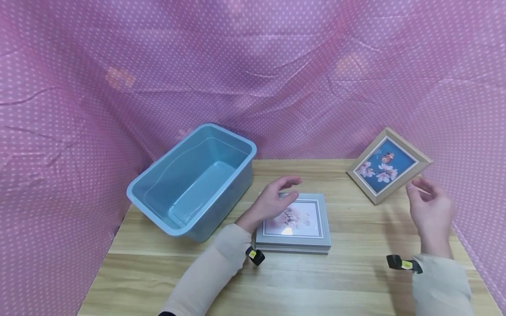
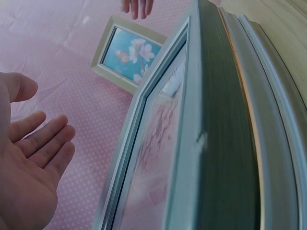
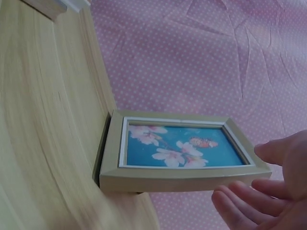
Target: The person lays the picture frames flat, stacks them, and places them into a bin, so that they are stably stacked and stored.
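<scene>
- Table [image 1: 348,285]: light wood-grain top, the grain running broadly parallel to the back edge.
- Cloth [image 1: 253,79]: pink to mauve with small pale dots, rising beyond the back edge and along the left and right edges.
- Cloth condition: creased and loosely folded, with sharper creases above the right part of the back edge.
- Orange patches [image 1: 120,78]: faint, blurred, on the cloth beyond the back edge; nature cannot be determined.
- Light: soft, leaving a pale sheen on the tabletop toward the front edge.
</scene>
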